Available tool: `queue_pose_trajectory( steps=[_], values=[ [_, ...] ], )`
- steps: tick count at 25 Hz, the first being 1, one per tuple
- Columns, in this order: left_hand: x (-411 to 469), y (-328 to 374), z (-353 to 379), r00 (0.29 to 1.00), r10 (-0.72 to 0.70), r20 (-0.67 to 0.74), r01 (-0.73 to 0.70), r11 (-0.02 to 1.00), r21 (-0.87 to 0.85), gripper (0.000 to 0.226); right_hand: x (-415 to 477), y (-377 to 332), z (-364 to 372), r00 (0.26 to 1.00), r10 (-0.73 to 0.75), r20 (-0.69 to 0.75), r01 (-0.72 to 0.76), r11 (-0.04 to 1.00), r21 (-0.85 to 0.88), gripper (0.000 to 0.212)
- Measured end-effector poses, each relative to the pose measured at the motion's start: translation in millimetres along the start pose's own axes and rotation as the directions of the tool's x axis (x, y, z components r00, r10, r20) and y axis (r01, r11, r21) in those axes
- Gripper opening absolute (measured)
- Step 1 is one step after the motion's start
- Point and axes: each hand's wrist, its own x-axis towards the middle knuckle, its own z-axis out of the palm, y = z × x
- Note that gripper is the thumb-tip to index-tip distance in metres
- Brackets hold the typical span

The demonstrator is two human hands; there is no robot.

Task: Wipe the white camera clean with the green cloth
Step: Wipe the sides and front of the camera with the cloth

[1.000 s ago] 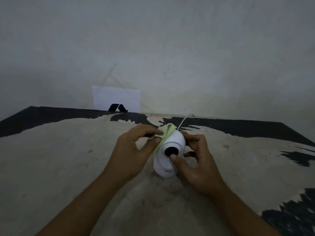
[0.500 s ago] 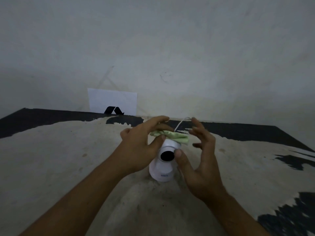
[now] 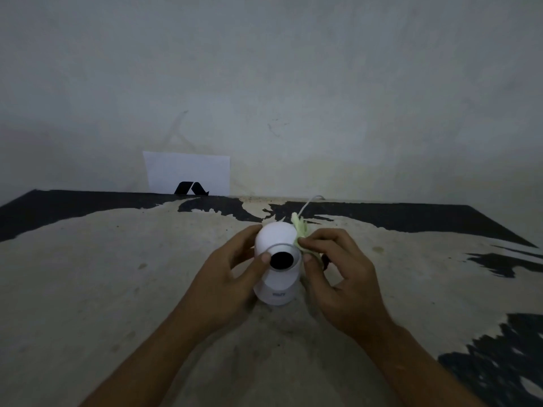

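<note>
The white camera (image 3: 276,236) stands upright on the worn table (image 3: 102,274), its round head and black lens facing me. My left hand (image 3: 226,277) grips the camera's left side, thumb beside the lens. My right hand (image 3: 338,274) pinches the pale green cloth (image 3: 299,230) against the right side of the camera's head. Part of the cloth is hidden under my fingers. A thin white cable (image 3: 308,204) runs from behind the camera toward the wall.
A white card with a black logo (image 3: 188,174) leans against the grey wall at the table's back edge. The tabletop is peeling, with black patches along the back and at the right.
The green cloth has passed from my left hand over the top of the camera into my right hand. My left hand now holds the camera's left side.
</note>
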Motion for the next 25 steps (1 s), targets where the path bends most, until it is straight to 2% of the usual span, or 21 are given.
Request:
queue_pose_trajectory(
  steps=[4,9,13,19,22,25],
  values=[
    [-3,-4,1,1.000,0.016,-0.003,-0.016,1.000,-0.013,0.049,1,-4,-4,0.998,-0.053,0.023,0.053,0.999,0.010,0.024],
    [-2,-9,-1,0.999,0.035,-0.006,-0.035,0.999,0.004,0.059,-5,2,-8,0.956,-0.068,0.284,0.062,0.998,0.031,0.006],
    [-2,-9,-1,0.999,0.048,-0.010,-0.048,0.999,0.013,0.056,1,-2,-13,0.987,-0.069,0.143,0.062,0.997,0.051,0.008],
    [-2,-9,0,0.998,0.061,-0.013,-0.061,0.998,-0.009,0.057,-5,-1,-4,0.924,-0.034,0.382,0.008,0.998,0.069,0.008],
    [-1,-11,0,0.998,0.057,-0.017,-0.057,0.998,-0.010,0.058,-7,-8,1,0.879,-0.076,0.471,0.040,0.995,0.087,0.010],
    [-2,-10,0,0.997,0.073,-0.018,-0.073,0.997,-0.017,0.055,-4,-7,-3,0.879,-0.070,0.472,0.039,0.996,0.075,0.010]
  ],
)
